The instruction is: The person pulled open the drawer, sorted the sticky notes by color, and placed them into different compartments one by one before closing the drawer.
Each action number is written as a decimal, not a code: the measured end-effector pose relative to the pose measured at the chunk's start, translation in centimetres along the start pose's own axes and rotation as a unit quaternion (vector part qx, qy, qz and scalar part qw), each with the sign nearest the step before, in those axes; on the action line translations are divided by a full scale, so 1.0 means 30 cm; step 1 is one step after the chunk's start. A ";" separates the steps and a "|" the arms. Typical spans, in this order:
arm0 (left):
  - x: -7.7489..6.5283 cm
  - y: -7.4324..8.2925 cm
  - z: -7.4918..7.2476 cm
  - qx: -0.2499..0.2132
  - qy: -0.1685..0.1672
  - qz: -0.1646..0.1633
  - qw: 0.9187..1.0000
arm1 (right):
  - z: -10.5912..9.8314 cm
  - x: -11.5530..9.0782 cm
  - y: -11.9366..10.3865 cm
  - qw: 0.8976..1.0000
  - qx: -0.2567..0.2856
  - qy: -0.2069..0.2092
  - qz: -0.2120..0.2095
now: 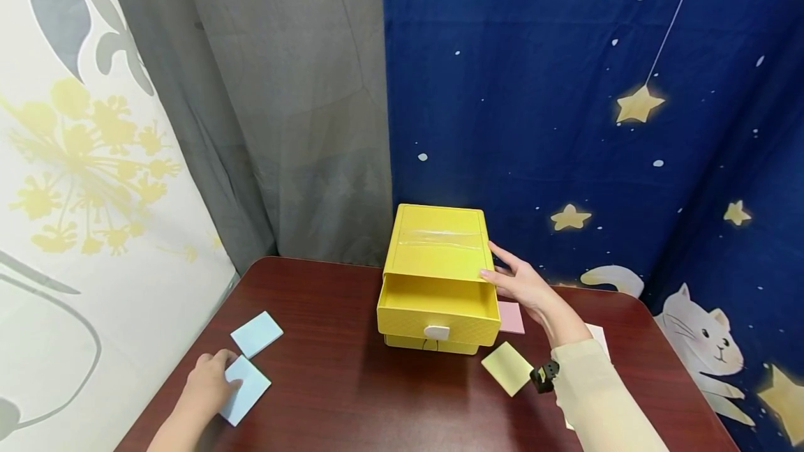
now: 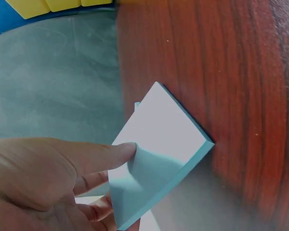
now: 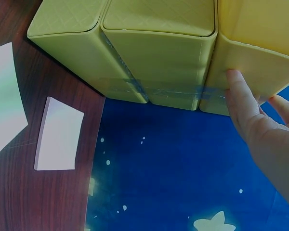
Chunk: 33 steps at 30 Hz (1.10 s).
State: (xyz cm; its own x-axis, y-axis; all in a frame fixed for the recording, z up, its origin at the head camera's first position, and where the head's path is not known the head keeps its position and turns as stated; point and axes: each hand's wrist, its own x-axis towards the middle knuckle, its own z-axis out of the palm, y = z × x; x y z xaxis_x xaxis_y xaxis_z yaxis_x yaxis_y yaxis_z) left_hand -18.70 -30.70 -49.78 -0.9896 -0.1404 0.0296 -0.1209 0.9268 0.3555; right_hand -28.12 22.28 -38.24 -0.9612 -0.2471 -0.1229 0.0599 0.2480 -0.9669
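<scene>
"Blue paper first: where's the pad that's being handled?"

"That light-blue note pad (image 1: 243, 400) is well left of the yellow drawer unit (image 1: 436, 218) and nearer the viewer. The left hand (image 1: 210, 383) pinches it, thumb on the upper face, fingers underneath. Whether it's off the table (image 1: 352, 410), I can't tell."

"Good enough grip?"

"I think so. Best to pinch the full thickness, so the lower sheets don't slide or fan, and to leave the leading corner free."

"And the right hand (image 1: 521, 288)?"

"At the unit's upper right front edge, fingers fairly straight, touching the casing without wrapping round it."

"Should it press harder?"

"I'd go light. The top drawer (image 1: 398, 321) stands pulled out, so a hard shove might skew the stack, which clear tape (image 1: 436, 237) seems to bind. Fingertips are safer away from the drawer's gap, too."

"Anything else near?"

"Another light-blue pad (image 1: 257, 334), also left of the unit, just beyond the pinched one. A pink pad (image 1: 511, 318) sits just right of the unit, a pale-yellow pad (image 1: 507, 368) off its front right corner. Behind the unit hangs a blue star-print curtain (image 1: 502, 103)."
</scene>
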 end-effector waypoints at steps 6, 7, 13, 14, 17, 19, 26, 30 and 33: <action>-0.006 0.023 -0.029 0.003 0.002 0.020 1.000 | 0.000 -0.003 -0.003 1.000 -0.004 0.002 0.005; -0.006 0.027 -0.035 0.002 0.000 0.022 1.000 | 0.000 -0.004 -0.003 1.000 -0.004 0.002 0.005; -0.015 0.058 -0.065 -0.017 -0.003 0.030 0.999 | 0.001 -0.005 -0.004 1.000 -0.003 0.000 0.003; -0.016 0.062 -0.066 -0.020 -0.002 0.030 0.999 | 0.001 -0.005 -0.004 1.000 -0.003 0.001 0.003; -0.020 0.070 -0.067 -0.027 0.001 0.028 0.999 | 0.001 -0.005 -0.004 1.000 -0.004 0.001 0.003; -0.023 0.074 -0.066 -0.030 0.005 0.030 0.999 | 0.001 -0.004 -0.003 1.000 -0.005 0.001 0.003; -0.035 0.097 -0.069 -0.040 0.027 0.043 0.998 | 0.001 0.000 0.001 1.000 -0.004 0.002 0.000; -0.040 0.117 -0.071 -0.044 0.053 0.053 0.996 | 0.001 0.000 0.002 1.000 -0.006 0.003 0.000; -0.039 0.135 -0.075 -0.047 0.077 0.064 0.994 | 0.001 -0.001 0.002 1.000 -0.007 0.004 0.000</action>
State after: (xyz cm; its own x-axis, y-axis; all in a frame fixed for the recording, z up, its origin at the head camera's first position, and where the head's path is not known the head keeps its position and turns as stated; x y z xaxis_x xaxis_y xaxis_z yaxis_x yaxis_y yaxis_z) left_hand -17.86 -27.56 -46.28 -0.9718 -0.0829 0.2209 0.0196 0.9046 0.4258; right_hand -28.06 22.28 -38.32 -0.9633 -0.2391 -0.1216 0.0566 0.2616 -0.9635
